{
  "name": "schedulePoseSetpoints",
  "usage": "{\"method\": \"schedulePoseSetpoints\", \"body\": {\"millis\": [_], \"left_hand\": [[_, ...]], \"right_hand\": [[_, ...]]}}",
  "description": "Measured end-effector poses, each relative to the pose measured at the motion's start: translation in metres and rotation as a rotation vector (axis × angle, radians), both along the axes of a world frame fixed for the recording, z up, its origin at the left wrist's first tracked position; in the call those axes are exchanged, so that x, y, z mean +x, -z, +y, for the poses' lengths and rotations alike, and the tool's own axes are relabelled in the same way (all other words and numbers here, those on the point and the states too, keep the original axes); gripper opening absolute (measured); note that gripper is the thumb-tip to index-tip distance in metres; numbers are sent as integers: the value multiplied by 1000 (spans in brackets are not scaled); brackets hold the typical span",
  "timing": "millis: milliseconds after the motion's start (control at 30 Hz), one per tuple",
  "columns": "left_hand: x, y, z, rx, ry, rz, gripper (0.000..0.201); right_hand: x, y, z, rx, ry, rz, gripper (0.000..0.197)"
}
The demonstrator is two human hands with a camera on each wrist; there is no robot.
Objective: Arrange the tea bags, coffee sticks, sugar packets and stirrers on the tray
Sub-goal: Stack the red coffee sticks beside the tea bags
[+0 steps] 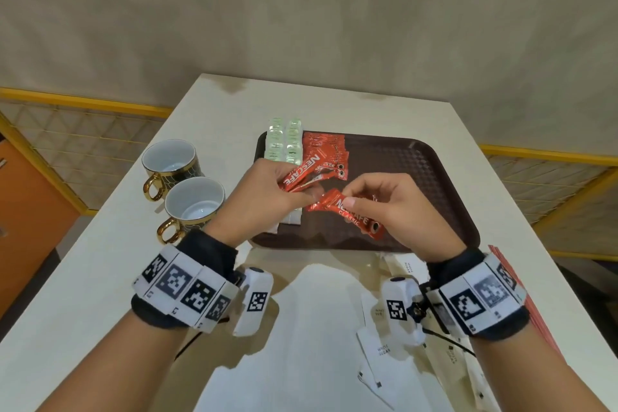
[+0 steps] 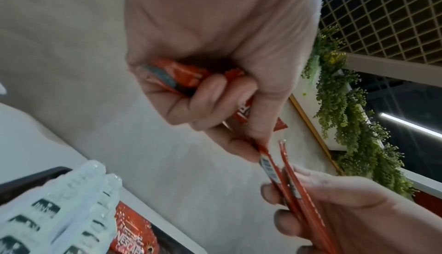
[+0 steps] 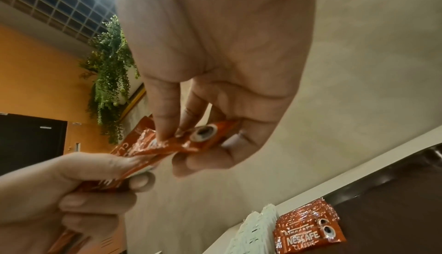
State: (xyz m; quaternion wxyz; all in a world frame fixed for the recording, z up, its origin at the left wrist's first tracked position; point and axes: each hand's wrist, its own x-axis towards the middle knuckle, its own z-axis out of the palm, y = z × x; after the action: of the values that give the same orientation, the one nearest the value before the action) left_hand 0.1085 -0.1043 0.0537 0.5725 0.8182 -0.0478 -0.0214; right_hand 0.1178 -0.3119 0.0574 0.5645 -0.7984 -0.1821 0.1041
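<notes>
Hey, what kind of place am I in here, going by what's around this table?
Probably a café, office pantry or hospitality setup. A brown serving tray holds rows of coffee sticks, two gold-handled cups stand beside it, and trailing greenery hangs below a grid ceiling.

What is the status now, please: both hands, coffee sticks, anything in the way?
Left hand grips several coffee sticks. Right hand pinches one stick above tray. Nothing in the way.

Soft even indoor light; wrist views blurred, edges warped.
</notes>
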Motion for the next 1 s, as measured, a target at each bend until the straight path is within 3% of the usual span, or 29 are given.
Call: {"method": "schedulePoseSetpoints", "body": {"millis": [100, 300, 400, 500, 633, 833, 1000], "left_hand": [[1, -1, -3, -117, -78, -13, 12], [-8, 11, -15, -384, -154, 152, 18], [-14, 17, -16, -357, -134, 162, 18], [-13, 26, -15, -255, -237, 94, 19], [-9, 31, -11, -257, -348, 73, 16], [-13, 35, -10, -328, -295, 122, 26], [-17, 41, -17, -286, -212, 149, 17]], "right_hand": [[-1, 2, 6, 62, 36, -4, 6], [2, 12, 16, 113, 126, 14, 15], [3, 19, 21, 86, 150, -26, 14], [4, 24, 24, 80, 180, -44, 17], [0, 22, 18, 175, 173, 54, 21], [3, 20, 12, 363, 251, 118, 21], [8, 12, 14, 478, 274, 150, 26]]}}
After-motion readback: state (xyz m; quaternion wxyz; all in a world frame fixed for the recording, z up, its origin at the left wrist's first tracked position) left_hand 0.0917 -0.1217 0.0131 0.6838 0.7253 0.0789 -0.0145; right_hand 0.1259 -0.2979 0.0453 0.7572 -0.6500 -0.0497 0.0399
